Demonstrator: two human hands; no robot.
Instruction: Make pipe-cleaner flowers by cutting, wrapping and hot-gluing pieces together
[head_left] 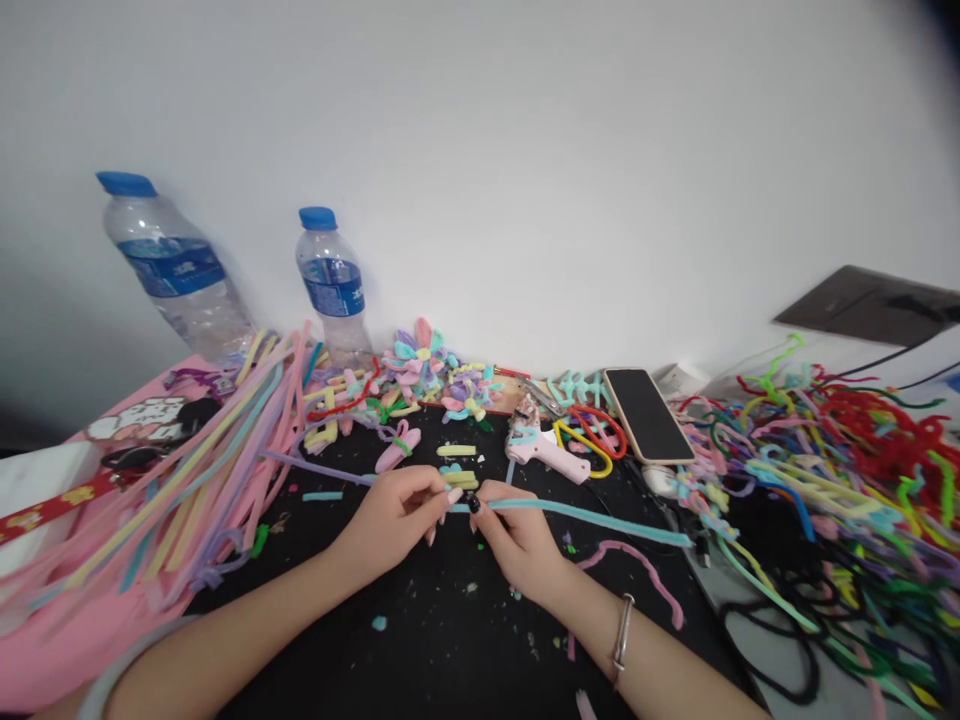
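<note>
A light blue pipe cleaner [607, 518] runs between my fingertips and sticks out to the right past my right hand. My left hand [405, 515] pinches its short end between thumb and finger. Close beside it, my right hand [521, 540] grips the same strip with thumb and forefinger. Just beyond the fingertips lie a folded yellow pipe cleaner piece [461, 480] and a second yellow piece [456, 451]. A purple pipe cleaner [315, 466] reaches toward the back of my left hand. A pink curved pipe cleaner [645, 575] lies near my right wrist.
A pale pink glue gun [551, 455], scissors with red and yellow handles [600, 435] and a phone [649, 415] lie behind my right hand. Pipe cleaner flowers [420, 355] and two bottles [334, 285] stand by the wall. Bundled strips [217, 450] lie left, a tangled heap [847, 470] right.
</note>
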